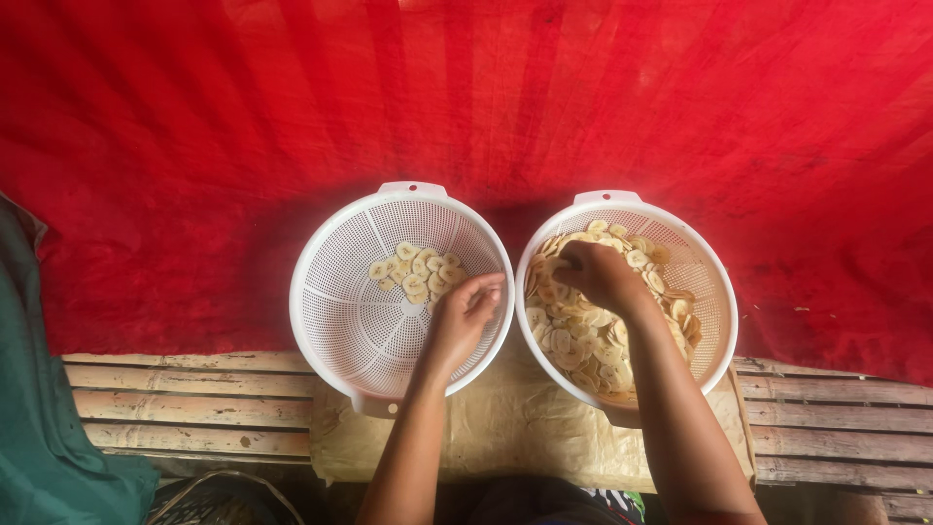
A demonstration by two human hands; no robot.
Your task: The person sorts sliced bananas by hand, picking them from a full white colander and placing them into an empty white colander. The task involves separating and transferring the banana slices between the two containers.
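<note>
Head view, looking straight down; I take the right-hand white colander (714,292) as my landmark. It sits heaped with pale round banana slices (573,335), which cover most of its floor and climb its near wall. Right hand (601,275) is down inside it near the far rim, fingers curled into the pile; I read it as clenched on slices, though which ones I cannot tell, since the knuckles hide the fingertips. Just left of the landmark, rims nearly touching, stands a second white colander (335,301), mostly bare mesh, with a small cluster of slices (418,270) lying toward its far side. Left hand (463,316) hangs over that one's near right wall, fingers bent and pinched loosely together; whether a slice sits between them I cannot tell. Both colanders rest partly on a tan sheet (515,433) spread beneath and nearer than the landmark, over slatted wooden boards (194,408). Beyond the landmark, a red netting cloth (466,97) fills the whole far field. Well left of it, a green cloth (39,389) runs along the edge.
</note>
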